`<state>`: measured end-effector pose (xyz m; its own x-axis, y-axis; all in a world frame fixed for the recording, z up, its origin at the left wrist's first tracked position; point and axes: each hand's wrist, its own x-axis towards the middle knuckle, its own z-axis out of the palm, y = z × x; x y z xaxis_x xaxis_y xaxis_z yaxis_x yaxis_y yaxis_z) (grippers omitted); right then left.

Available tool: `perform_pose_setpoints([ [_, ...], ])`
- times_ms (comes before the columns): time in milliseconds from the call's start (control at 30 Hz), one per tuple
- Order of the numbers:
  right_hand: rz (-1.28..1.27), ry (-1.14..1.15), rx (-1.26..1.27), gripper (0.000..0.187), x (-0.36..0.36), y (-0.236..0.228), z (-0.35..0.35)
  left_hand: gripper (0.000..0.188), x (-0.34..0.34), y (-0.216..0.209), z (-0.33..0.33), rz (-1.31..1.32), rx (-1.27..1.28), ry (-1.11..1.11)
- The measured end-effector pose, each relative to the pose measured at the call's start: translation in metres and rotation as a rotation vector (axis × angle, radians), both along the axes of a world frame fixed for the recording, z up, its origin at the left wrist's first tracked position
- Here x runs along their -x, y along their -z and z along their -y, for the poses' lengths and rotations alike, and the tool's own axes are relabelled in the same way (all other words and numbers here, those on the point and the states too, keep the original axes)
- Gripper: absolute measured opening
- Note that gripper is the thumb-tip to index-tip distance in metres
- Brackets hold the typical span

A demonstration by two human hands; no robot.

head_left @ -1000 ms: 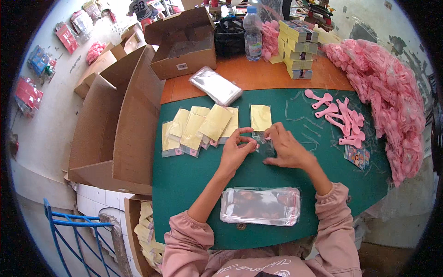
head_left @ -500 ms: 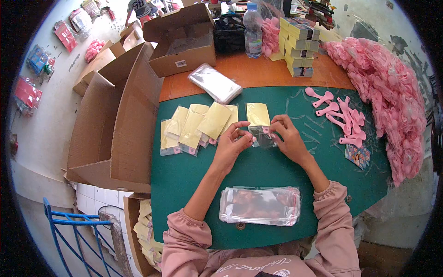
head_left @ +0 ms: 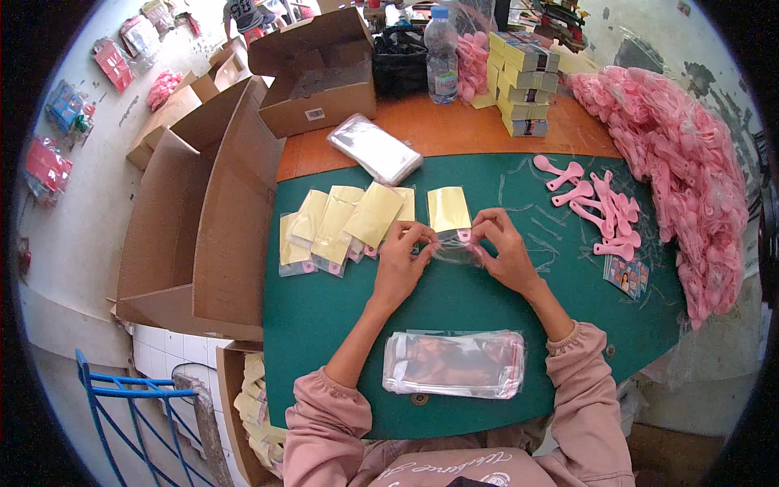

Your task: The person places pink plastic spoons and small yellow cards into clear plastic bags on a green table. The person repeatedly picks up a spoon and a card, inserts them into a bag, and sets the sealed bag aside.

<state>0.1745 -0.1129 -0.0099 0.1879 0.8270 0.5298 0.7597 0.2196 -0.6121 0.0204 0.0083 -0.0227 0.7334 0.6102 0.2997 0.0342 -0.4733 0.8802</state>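
Observation:
A clear plastic bag (head_left: pixel 456 250) lies in front of me with a yellow card (head_left: pixel 449 209) and the end of a pink spoon (head_left: pixel 464 235) inside. My left hand (head_left: pixel 403 258) pinches the left side of its near, open-looking end. On the opposite side, my right hand (head_left: pixel 503 247) pinches that same end between thumb and fingers. Several filled bags with yellow cards (head_left: pixel 334 227) overlap to the left. Nearer my body rests a stack of flat clear bags (head_left: pixel 454 364). Loose pink spoons (head_left: pixel 604 207) and a few picture cards (head_left: pixel 625 276) lie to the right.
Cardboard boxes (head_left: pixel 235 211) stand along the left. Behind are another bag stack (head_left: pixel 375 150), a water bottle (head_left: pixel 441 57) and piled card bundles (head_left: pixel 523 85). A big heap of wrapped pink spoons (head_left: pixel 673 170) lines the right. Thin plastic strips (head_left: pixel 545 231) litter the green mat (head_left: pixel 341 300).
My left fingers have closed from a loose, spread pose onto the bag's left edge. The bag's near end now looks stretched flat between both hands. The view has shifted slightly.

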Motion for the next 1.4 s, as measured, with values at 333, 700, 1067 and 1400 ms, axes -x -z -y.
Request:
perform_pose_setpoints([
  [333, -0.986, -0.134, 0.371, 0.008, -0.005, 0.009, 0.003, 0.010, 0.002, -0.002, 0.005, -0.124, 0.157, -0.008],
  [700, -1.038, 0.125, 0.285, 0.009, 0.008, 0.009, -0.003, 0.015, 0.003, -0.003, 0.007, -0.218, 0.260, -0.043],
  [1067, -1.012, 0.145, 0.239, 0.009, 0.012, 0.009, -0.006, 0.012, 0.000, 0.001, 0.007, -0.126, 0.446, -0.060],
  [1400, -0.966, 0.158, 0.289, 0.031, 0.013, 0.005, -0.003, 0.035, 0.001, -0.002, 0.005, -0.190, 0.453, -0.001],
])
